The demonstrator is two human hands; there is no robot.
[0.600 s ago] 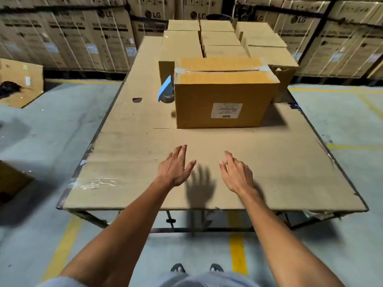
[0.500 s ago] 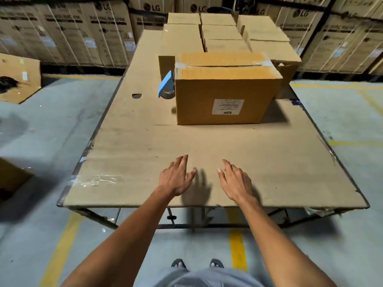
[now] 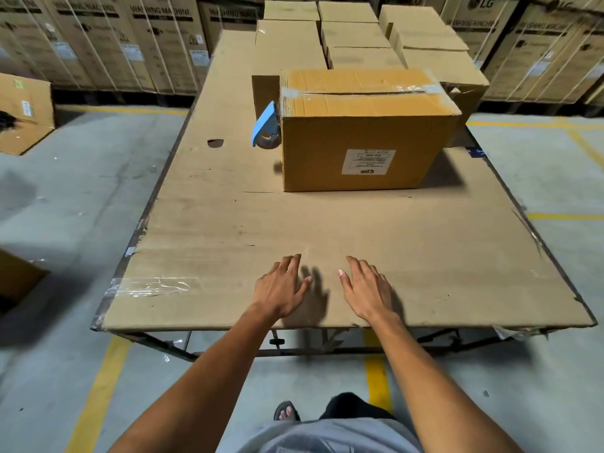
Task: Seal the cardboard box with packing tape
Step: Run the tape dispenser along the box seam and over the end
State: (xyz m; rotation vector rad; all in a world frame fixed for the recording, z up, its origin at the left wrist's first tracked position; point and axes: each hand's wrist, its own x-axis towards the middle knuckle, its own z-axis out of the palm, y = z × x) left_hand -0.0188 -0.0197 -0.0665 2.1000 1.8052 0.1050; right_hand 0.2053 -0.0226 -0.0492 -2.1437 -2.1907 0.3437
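A brown cardboard box (image 3: 366,138) with a white label on its front stands in the middle of the cardboard-covered table (image 3: 228,223). Clear tape runs along its top seam and down over both ends. A blue tape dispenser (image 3: 266,125) sits against the box's left side. My left hand (image 3: 281,286) and my right hand (image 3: 367,289) are flat, palms down, fingers spread, low over the table near its front edge. Both hold nothing and are well short of the box.
Several more closed cardboard boxes (image 3: 356,37) are stacked behind the box at the table's far end. Large washing machine cartons (image 3: 130,44) line the back wall. An open carton (image 3: 26,112) lies on the floor at left. Old tape (image 3: 153,286) sticks to the table's front left.
Both hands have drawn back toward me and lowered toward the table's front edge. The camera tilted down a little. The box and dispenser have not moved.
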